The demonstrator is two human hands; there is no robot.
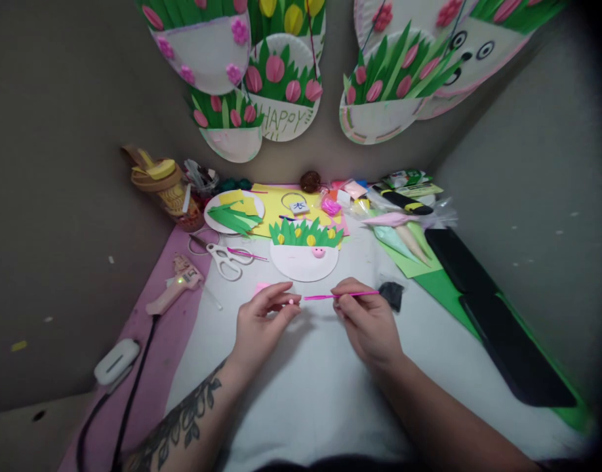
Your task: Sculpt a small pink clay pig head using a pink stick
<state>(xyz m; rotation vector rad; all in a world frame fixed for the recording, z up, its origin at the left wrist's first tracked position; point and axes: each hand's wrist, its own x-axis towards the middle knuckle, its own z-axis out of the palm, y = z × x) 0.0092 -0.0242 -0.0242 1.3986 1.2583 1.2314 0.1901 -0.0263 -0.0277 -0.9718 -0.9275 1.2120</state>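
Between the thumb and fingers of my left hand (267,316) is a small pink piece (292,301), perhaps clay. My right hand (364,318) grips a thin bright pink modelling tool (321,297), its tip pointing left at the pink piece, with a small gap between them. Just beyond my hands lies a white paper-plate pocket (303,262) with green paper grass and yellow tulips. A pink snout-like piece (319,252) with dark dots sits on it. A pink patch (262,287) shows behind my left fingers. A black packet (391,295) lies right of my right hand.
To the left are white scissors (227,260), another pink tool (246,254) and a corded glue gun (176,285). A drink cup (166,190) stands at the back left. Piping bags (404,233) and a black folded case (498,314) lie right. Plate crafts (286,118) hang on the wall.
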